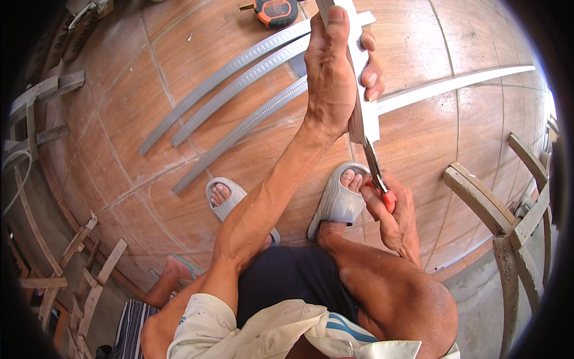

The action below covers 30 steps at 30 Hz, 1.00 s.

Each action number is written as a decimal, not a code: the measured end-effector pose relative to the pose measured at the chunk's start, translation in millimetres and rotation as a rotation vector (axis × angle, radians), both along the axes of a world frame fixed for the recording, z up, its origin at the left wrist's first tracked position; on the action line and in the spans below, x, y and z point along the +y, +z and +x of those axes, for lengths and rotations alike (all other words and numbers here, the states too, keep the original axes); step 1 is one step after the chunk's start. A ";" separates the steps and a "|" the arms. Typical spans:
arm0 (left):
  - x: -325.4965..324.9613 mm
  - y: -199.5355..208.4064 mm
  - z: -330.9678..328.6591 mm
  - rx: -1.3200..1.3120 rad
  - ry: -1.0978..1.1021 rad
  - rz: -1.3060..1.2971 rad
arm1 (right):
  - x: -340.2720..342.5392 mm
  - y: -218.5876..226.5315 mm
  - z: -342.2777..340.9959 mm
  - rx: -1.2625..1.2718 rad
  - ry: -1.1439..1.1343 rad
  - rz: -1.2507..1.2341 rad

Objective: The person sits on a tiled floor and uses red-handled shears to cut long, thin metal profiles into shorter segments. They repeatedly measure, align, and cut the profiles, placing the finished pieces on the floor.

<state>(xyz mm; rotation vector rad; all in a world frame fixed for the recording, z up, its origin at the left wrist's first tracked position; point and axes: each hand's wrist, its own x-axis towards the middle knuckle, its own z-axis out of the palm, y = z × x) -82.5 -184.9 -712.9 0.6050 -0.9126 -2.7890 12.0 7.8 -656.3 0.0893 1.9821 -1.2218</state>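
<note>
My left hand [332,90] is wrapped round a long pale metal channel [369,122], raised above the floor and pointing away from me. In my right hand [397,221] is a pair of tin snips [373,161] with red grips. Their blades meet the near end of the channel; whether they bite into it I cannot tell. Beyond and left of my left hand, several grey ribbed metal strips [221,87] lie on the tiles, their far ends partly covered by that hand. To its right rests a smooth whitish metal strip [454,84].
An orange and black tape measure [276,12] lies at the far edge of the tiled floor [412,137]. Wooden frames stand at the left [84,293] and right [508,239]. My sandalled feet are below the work; another person's foot [167,278] shows at lower left.
</note>
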 end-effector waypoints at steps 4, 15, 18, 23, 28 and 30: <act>-3.7 0.5 -1.6 -0.036 -0.013 0.009 | -1.6 0.2 -0.2 -0.006 -0.007 -0.014; -3.6 -22.5 -0.3 0.066 -0.005 -0.074 | -2.3 -5.8 0.9 -0.019 0.007 -0.033; 0.7 -27.8 0.6 0.095 -0.015 -0.085 | 1.7 -11.3 4.9 -0.037 -0.021 -0.037; 2.4 -28.9 0.3 0.049 -0.013 -0.052 | 1.3 -14.9 7.4 -0.049 -0.048 -0.051; 2.5 -24.6 0.1 0.056 -0.019 -0.098 | 1.7 -16.3 8.9 -0.047 -0.051 -0.030; 3.3 -24.0 -0.4 0.064 -0.018 -0.107 | 1.2 -16.7 10.1 -0.043 -0.074 -0.030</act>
